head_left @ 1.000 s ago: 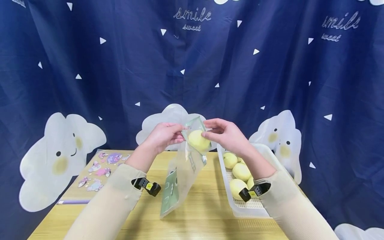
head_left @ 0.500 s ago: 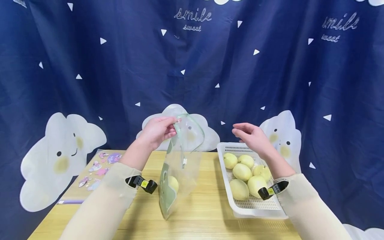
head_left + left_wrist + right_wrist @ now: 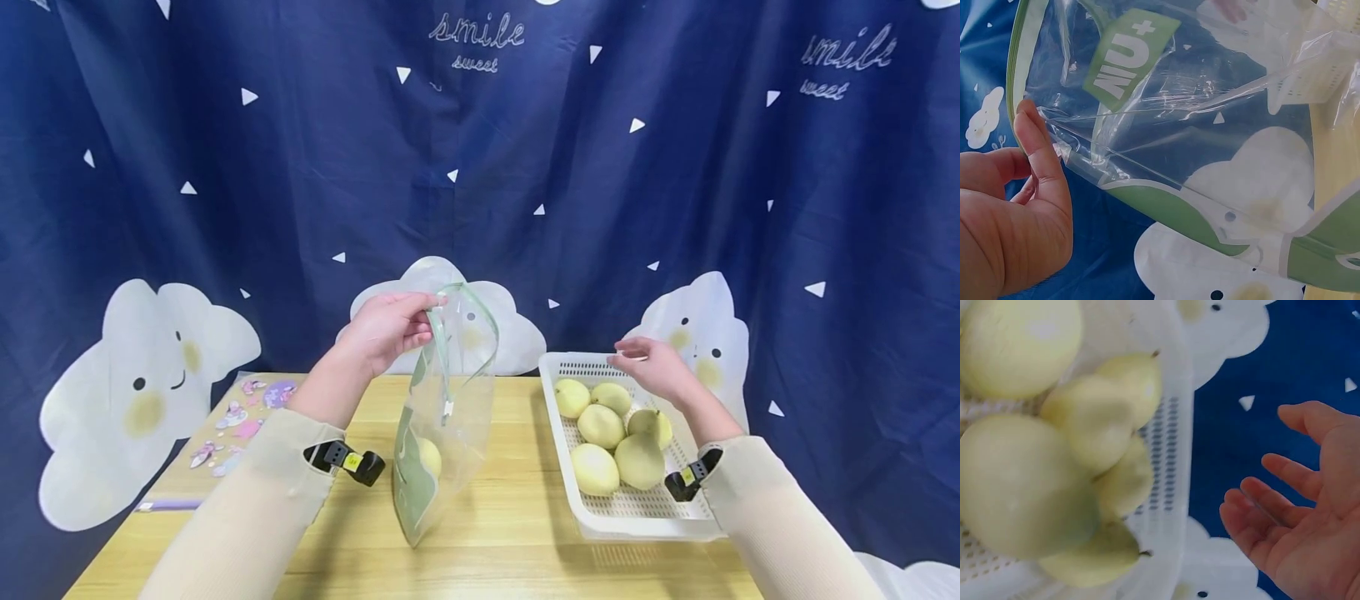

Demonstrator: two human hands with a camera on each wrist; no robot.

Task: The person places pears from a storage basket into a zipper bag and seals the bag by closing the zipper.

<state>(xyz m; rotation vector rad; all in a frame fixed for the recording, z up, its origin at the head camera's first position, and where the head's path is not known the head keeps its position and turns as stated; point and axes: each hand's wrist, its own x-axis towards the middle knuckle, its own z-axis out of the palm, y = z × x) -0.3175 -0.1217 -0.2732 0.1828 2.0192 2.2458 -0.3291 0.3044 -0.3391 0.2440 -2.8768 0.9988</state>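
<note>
My left hand [image 3: 393, 329] pinches the upper left edge of a clear bag with green trim [image 3: 465, 417]. The bag hangs over the table with its mouth spread, and a yellow pear [image 3: 429, 458] shows low inside it. In the left wrist view, thumb and fingers [image 3: 1044, 150] grip the bag's rim beside a green printed label. Over the back of a white basket [image 3: 573, 500] my right hand [image 3: 652, 367] hovers with loosely bent fingers and holds nothing. Several yellow pears lie below it, one large pear [image 3: 1019, 487] nearest the right wrist camera.
A brown sheet with purple and pink rabbit pictures [image 3: 232, 417] lies at the table's left, a purple pencil [image 3: 168, 505] along its front edge. Behind the wooden table [image 3: 517, 550] hangs a dark blue curtain [image 3: 480, 167] with clouds and triangles.
The right hand let go of a pear at the bag's mouth and moved right, then down over the basket. The pear dropped to the bag's lower part. The left hand kept its hold.
</note>
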